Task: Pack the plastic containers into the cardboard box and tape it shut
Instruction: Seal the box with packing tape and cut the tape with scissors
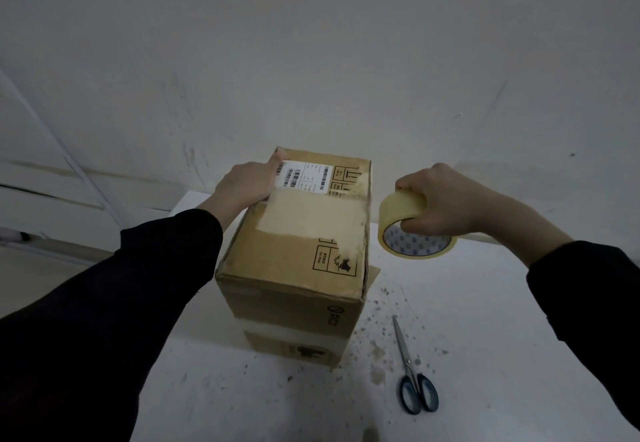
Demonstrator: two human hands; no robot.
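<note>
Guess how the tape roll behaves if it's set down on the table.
The tape roll is a round ring, so on its edge it would probably roll; laid flat it should stay put. It looks light: the right hand holds it up with fingers hooked through the core.

Cardboard box (298,233) mid-table (519,355); left hand (244,187) on its top, tape roll (414,230) to its right, scissors (412,372) front-right.

Dim room, scuffed white wall (311,43) behind stained white table (485,303)
</note>
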